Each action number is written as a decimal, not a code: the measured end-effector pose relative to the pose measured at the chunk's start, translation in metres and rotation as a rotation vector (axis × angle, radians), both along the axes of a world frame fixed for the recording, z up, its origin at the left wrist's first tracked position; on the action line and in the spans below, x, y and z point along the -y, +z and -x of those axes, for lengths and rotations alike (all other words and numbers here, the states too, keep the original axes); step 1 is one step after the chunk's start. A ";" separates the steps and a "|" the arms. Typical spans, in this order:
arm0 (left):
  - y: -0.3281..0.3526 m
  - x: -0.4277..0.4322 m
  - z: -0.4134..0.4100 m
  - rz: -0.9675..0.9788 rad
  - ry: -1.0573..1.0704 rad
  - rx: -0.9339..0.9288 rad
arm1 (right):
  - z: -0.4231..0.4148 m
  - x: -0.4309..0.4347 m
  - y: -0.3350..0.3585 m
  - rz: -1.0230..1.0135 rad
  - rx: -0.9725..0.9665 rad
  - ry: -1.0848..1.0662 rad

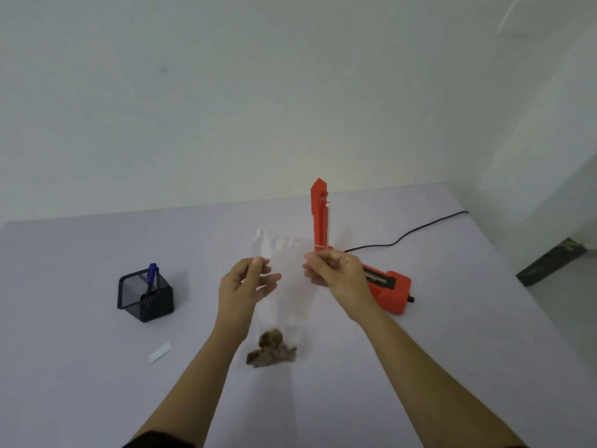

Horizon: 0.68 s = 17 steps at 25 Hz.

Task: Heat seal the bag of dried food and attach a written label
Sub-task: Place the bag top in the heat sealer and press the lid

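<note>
Lilac table [97, 383]. Red heat sealer [387, 287] to the right, arm raised upright. Clear bag [284, 253] held above the table, dried food [271, 349] at its bottom. Left hand [240, 286] and right hand [336, 273] each pinch a top corner. Mesh pen holder [145, 294] to the left, white label [160, 351] flat nearby.

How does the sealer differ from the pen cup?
The sealer is orange-red; the pen cup is black mesh. The sealer sits right of the bag, arm raised, cable attached; the pen cup stands left of it, holding a blue pen. Both rest on the table.
</note>
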<state>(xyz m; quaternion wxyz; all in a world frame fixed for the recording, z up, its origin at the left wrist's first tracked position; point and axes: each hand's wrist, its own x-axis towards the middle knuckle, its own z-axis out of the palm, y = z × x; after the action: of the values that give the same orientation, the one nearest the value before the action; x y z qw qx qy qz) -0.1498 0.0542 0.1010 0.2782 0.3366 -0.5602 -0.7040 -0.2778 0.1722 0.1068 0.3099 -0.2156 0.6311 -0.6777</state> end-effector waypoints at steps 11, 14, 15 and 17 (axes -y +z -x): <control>-0.018 0.023 -0.072 -0.056 -0.083 0.172 | -0.058 0.016 -0.006 -0.130 0.029 0.080; -0.035 0.011 -0.100 -0.183 -0.068 0.223 | -0.072 0.011 -0.022 -0.202 0.093 0.125; -0.043 0.007 -0.106 -0.222 -0.056 0.245 | -0.076 0.010 -0.029 -0.234 0.107 0.140; -0.060 0.000 -0.115 -0.296 -0.018 0.287 | -0.086 0.013 -0.048 -0.295 0.138 0.142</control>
<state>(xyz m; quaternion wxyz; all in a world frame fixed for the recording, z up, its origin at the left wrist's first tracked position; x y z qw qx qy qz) -0.0346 0.0538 0.0410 0.1369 0.4656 -0.4874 -0.7259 -0.1921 0.1597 0.0589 0.4279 -0.1649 0.6840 -0.5673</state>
